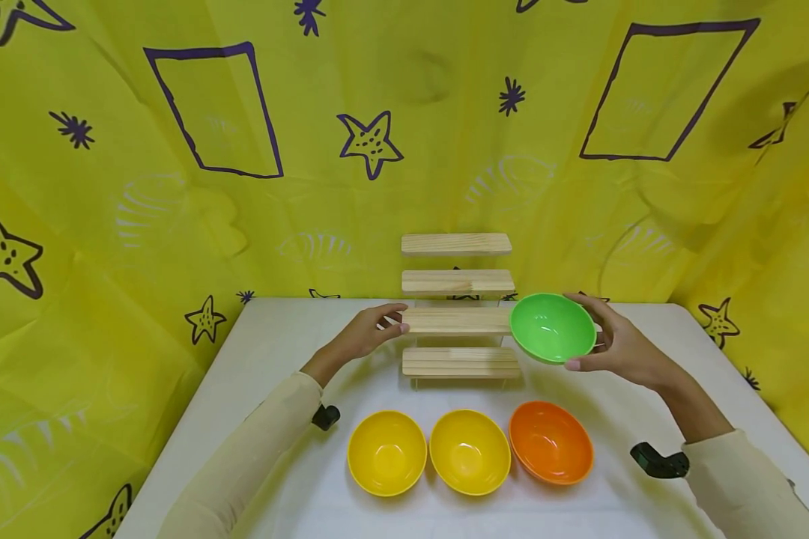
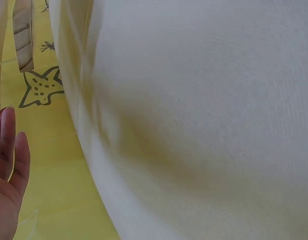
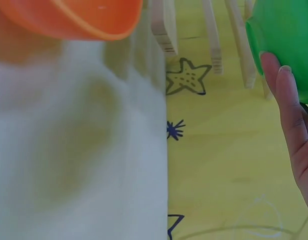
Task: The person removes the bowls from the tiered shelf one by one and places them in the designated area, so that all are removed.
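Note:
My right hand [image 1: 623, 344] grips a green bowl [image 1: 554, 328] by its right rim, thumb at the front and fingers behind. The bowl is held up at the right end of a tiered wooden stand [image 1: 458, 322], its opening tilted towards me. At the left end of the stand's second step from the bottom, my left hand [image 1: 367, 333] pinches the plank between thumb and fingers. In the right wrist view the green bowl [image 3: 286, 45] is partly cut off. The left wrist view catches only part of the left hand [image 2: 9, 170].
Two yellow bowls [image 1: 387, 454] and an orange bowl [image 1: 551, 443] stand in a row in front of the stand on the white table [image 1: 297, 479]. Behind the table hangs a yellow sheet [image 1: 438, 195] with star drawings. A dark wrist device [image 1: 659, 460] sits at each sleeve.

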{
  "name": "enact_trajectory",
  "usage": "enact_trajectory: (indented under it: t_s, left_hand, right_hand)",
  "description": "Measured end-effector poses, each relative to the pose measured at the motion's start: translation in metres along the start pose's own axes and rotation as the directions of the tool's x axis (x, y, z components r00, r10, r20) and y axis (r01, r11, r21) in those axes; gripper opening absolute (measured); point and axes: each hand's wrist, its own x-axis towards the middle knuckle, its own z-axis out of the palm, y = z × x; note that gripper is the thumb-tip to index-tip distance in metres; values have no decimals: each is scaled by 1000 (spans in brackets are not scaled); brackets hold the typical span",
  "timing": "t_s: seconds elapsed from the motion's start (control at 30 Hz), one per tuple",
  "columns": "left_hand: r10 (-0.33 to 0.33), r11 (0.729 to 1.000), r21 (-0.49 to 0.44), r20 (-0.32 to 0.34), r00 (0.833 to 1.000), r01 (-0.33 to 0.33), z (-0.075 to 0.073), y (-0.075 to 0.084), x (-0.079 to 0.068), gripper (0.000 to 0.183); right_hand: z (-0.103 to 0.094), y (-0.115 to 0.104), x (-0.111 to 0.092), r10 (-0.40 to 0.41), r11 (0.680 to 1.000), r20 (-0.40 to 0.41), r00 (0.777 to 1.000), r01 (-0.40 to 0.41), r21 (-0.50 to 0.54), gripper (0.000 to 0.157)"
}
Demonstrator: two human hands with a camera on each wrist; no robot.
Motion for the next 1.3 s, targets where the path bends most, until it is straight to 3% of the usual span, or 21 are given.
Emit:
enact_trajectory:
  t_s: [0.3, 1.0, 1.3]
  left_hand:
    - [-22, 1000, -7, 8, 1000, 22, 0, 0, 1, 53]
    - [-14, 1000, -10, 16, 1000, 14, 0, 2, 1, 56]
    - [-16, 1000, -7, 12, 1000, 16, -1, 5, 0, 55]
  right_hand:
    - [-3, 10, -19, -21, 999, -29, 999, 20, -30, 94]
    - [-9, 37, -81, 51, 999, -67, 996, -51, -9, 99]
    - [-10, 51, -110, 127, 990, -83, 988, -132, -55, 102]
